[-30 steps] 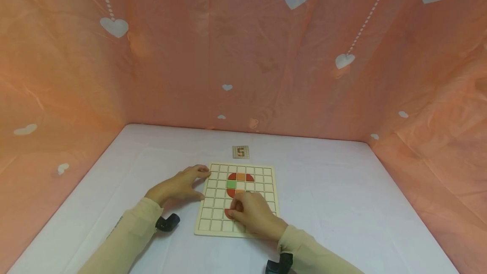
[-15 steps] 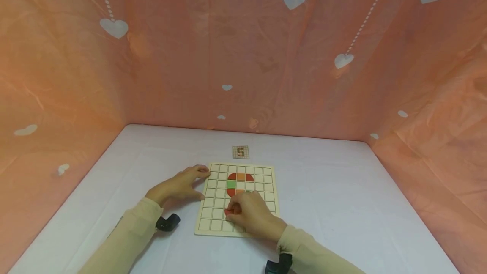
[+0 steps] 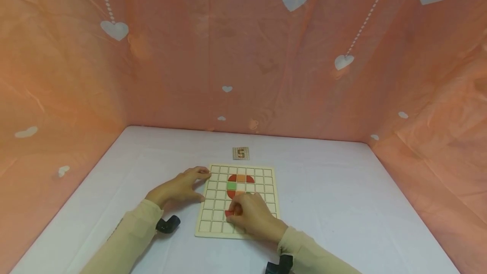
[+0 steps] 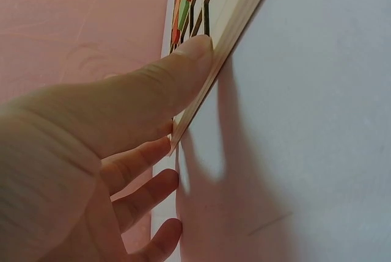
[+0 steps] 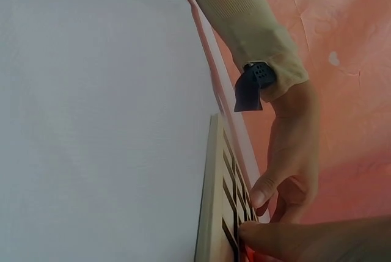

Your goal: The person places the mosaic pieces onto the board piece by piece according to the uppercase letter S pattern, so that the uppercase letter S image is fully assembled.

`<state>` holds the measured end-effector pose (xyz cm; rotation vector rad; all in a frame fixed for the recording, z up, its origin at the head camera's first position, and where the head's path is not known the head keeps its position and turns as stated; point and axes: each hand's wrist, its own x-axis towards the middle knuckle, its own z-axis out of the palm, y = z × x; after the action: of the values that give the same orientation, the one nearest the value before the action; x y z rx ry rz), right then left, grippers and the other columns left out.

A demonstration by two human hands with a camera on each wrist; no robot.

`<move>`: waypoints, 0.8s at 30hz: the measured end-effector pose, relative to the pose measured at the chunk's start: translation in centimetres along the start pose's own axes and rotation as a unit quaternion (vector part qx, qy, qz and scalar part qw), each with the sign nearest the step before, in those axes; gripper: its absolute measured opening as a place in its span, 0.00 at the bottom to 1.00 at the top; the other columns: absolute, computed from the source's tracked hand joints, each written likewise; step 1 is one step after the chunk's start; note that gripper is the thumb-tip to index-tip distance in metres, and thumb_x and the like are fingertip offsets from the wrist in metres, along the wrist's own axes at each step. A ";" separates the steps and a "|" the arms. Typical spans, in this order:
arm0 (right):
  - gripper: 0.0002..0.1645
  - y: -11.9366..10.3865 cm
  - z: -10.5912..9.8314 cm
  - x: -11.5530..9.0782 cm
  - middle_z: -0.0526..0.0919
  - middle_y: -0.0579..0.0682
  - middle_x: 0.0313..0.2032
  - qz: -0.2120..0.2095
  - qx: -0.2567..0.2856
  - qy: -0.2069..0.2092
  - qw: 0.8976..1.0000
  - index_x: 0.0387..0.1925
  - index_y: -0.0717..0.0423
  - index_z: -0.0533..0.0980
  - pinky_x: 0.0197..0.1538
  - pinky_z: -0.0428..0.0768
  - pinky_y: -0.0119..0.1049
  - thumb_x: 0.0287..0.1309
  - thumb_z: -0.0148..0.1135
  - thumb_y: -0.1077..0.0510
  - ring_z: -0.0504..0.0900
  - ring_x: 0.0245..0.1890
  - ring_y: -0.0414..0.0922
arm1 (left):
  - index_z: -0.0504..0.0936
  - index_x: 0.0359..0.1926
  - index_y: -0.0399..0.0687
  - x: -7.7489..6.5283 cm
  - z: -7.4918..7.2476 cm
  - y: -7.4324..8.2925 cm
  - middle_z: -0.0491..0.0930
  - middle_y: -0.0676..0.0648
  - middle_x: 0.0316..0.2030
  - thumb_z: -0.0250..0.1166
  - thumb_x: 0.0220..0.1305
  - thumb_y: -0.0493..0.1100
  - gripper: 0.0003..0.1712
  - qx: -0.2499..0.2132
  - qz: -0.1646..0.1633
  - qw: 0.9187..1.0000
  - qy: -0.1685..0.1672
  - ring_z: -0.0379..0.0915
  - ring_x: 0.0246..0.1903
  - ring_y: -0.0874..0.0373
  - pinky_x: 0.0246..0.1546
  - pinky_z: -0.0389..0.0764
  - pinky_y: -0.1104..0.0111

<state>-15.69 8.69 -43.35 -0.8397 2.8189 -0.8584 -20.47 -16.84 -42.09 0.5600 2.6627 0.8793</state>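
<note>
A pale wooden grid board (image 3: 213,215) lies on the table, with red, orange and green tiles (image 3: 231,186) set in some of its squares. My left hand (image 3: 179,187) rests along the board's left edge, thumb and fingers spread apart. In the left wrist view, its thumb (image 4: 195,51) touches the border of the board. Over the lower middle of the board, my right hand (image 3: 255,215) pinches a red tile (image 3: 228,213) between thumb and forefinger. That hand hides several squares and part of the tiles beneath it.
Beyond the board lies a small square card (image 3: 241,153) with a figure like a 5 or S on it. White cloth (image 3: 323,193) covers the table. Orange fabric walls (image 3: 243,54) with hearts enclose the back and sides. Each wrist carries a black camera mount (image 3: 168,224).
The right thumb and forefinger have shifted slightly at the red tile, covering more of it than a second ago. My left hand keeps its place on the board's edge.
</note>
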 end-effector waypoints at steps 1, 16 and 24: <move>0.08 0.0 0.0 0.0 0.76 0.33 0.22 0.003 0.003 -0.002 1.000 0.29 0.47 0.83 0.38 0.64 0.28 0.54 0.75 0.51 0.69 0.23 0.29 | 0.69 0.72 0.39 0.0 0.0 0.0 0.64 0.39 0.73 0.75 0.57 0.41 0.43 0.000 -0.001 1.000 0.000 0.55 0.74 0.36 0.74 0.60 0.38; 0.07 0.8 -1.8 0.2 0.79 0.37 0.23 0.004 0.070 0.016 0.997 0.31 0.49 0.84 0.25 0.69 0.24 0.64 0.66 0.53 0.68 0.21 0.30 | 0.69 0.71 0.37 0.2 0.1 -0.3 0.63 0.37 0.73 0.76 0.56 0.42 0.44 0.013 0.014 1.000 -0.002 0.54 0.75 0.34 0.75 0.56 0.38; 0.07 1.5 -4.6 0.4 0.79 0.42 0.24 0.013 0.084 0.085 0.993 0.31 0.53 0.84 0.24 0.65 0.25 0.63 0.67 0.56 0.65 0.21 0.33 | 0.69 0.72 0.39 0.3 0.2 -0.1 0.63 0.38 0.74 0.76 0.55 0.42 0.45 0.016 -0.001 1.000 0.001 0.53 0.75 0.35 0.76 0.55 0.38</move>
<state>-17.84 11.79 -40.22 -0.7387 2.8376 -1.1971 -20.69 -16.75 -42.35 0.5656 2.6826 0.8374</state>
